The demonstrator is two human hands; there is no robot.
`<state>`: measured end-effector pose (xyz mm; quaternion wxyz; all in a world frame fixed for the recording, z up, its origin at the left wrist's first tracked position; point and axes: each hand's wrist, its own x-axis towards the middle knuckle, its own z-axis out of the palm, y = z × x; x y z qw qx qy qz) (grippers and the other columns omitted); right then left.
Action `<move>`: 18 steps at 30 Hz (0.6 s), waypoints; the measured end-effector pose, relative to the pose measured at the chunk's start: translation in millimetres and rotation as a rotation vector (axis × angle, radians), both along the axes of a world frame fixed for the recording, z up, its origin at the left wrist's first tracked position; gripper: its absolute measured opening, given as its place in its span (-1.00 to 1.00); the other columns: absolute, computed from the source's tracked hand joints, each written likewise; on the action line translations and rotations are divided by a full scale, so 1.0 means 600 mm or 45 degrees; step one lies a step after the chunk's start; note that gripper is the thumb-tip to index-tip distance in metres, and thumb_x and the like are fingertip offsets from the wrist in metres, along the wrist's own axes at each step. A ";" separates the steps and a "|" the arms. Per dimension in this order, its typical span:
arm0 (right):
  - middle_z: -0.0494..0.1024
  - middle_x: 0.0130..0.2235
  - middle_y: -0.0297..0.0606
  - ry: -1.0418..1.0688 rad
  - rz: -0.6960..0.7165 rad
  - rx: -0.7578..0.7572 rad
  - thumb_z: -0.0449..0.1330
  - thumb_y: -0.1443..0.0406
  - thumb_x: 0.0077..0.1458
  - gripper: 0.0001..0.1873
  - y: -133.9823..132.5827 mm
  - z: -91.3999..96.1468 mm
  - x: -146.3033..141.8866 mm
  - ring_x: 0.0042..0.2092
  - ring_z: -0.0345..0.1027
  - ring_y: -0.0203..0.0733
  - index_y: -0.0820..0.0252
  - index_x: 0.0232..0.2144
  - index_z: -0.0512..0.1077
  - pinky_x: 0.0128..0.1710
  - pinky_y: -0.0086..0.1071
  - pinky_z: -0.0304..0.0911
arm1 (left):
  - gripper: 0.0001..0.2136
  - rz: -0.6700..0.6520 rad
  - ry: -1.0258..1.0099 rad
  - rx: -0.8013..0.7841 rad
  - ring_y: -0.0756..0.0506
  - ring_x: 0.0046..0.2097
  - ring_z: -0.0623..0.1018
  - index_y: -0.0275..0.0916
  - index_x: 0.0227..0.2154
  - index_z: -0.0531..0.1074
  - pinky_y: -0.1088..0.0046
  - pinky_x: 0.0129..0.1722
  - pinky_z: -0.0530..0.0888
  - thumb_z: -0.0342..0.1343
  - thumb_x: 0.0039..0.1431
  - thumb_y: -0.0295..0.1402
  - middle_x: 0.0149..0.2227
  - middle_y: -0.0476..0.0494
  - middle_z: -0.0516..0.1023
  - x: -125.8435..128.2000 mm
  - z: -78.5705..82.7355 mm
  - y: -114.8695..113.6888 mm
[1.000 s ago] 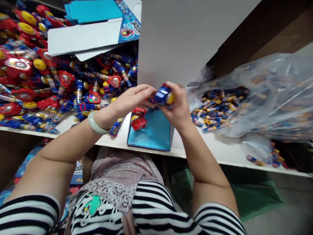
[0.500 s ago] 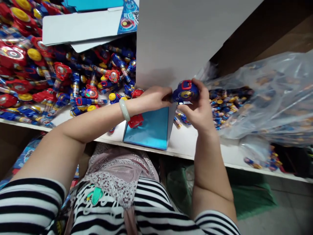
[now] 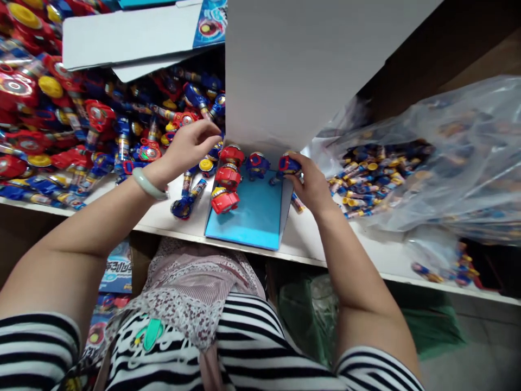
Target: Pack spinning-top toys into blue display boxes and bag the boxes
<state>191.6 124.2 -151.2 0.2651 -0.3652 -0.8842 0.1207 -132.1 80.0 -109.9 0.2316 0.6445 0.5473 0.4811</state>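
My right hand (image 3: 310, 182) is closed on a small blue and red toy (image 3: 288, 164) at the far right corner of an open box with a light blue floor (image 3: 252, 220). Inside the box lie three red toys (image 3: 226, 183) in a column on the left and another blue toy (image 3: 257, 163) at the back. My left hand (image 3: 191, 144) hovers over the pile of loose toys (image 3: 101, 130) just left of the box, fingers curled and apart, holding nothing I can see. A pale bangle (image 3: 148, 184) sits on that wrist.
The box's tall white flap (image 3: 293, 70) stands up behind it. A clear plastic bag (image 3: 427, 157) full of small blue and yellow tubes lies to the right on the white shelf (image 3: 366, 255). Flat white and blue cartons (image 3: 134, 32) rest over the toy pile.
Both hands held one blue toy above the box. Now my right hand has lowered it into the box's far right corner, and my left hand has let go and moved left over the pile.
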 end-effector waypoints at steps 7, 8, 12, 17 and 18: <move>0.27 0.31 0.00 -0.251 -0.285 0.139 0.23 0.15 0.16 -0.43 0.002 -0.001 0.000 0.37 -0.01 0.34 0.05 0.22 0.35 0.31 0.36 -0.16 | -0.73 0.060 0.092 -0.115 -0.06 -0.20 0.53 -0.21 -0.21 0.51 0.30 -0.10 0.49 0.18 0.13 -0.13 -0.24 -0.03 0.59 -0.051 -0.032 -0.029; 0.22 0.34 0.00 -0.200 -0.344 0.140 0.23 0.10 0.15 -0.41 0.006 -0.006 0.021 0.38 -0.04 0.33 0.05 0.21 0.35 0.31 0.34 -0.12 | -0.71 0.083 0.134 -0.128 -0.06 -0.20 0.53 -0.19 -0.21 0.52 0.28 -0.09 0.49 0.19 0.12 -0.10 -0.23 -0.01 0.59 -0.066 -0.039 -0.036; 0.39 0.13 0.11 -0.069 -0.836 -0.146 0.08 0.02 0.21 -0.45 0.008 -0.054 0.125 0.19 0.28 0.22 0.21 0.12 0.38 0.18 0.19 0.20 | -0.70 0.167 0.212 -0.212 -0.10 -0.27 0.51 -0.09 -0.25 0.54 0.21 -0.14 0.51 0.23 0.05 -0.03 -0.31 0.01 0.57 -0.133 -0.090 -0.074; 0.42 0.11 0.13 -0.114 -1.100 -0.482 0.23 0.03 0.03 -0.34 -0.021 -0.127 0.152 0.11 0.36 0.20 0.24 0.12 0.35 0.14 0.12 0.27 | -0.73 0.126 0.251 -0.328 -0.16 -0.23 0.55 -0.11 -0.27 0.52 0.22 -0.16 0.51 0.17 0.11 -0.05 -0.29 -0.06 0.58 -0.137 -0.127 -0.129; 0.42 0.12 0.11 -0.050 -1.087 -0.454 0.21 0.03 0.03 -0.34 -0.025 -0.137 0.147 0.13 0.35 0.19 0.23 0.12 0.34 0.16 0.11 0.27 | -0.72 0.066 0.308 -0.382 -0.16 -0.22 0.56 -0.14 -0.26 0.52 0.22 -0.16 0.51 0.13 0.14 -0.06 -0.27 -0.10 0.59 -0.128 -0.125 -0.141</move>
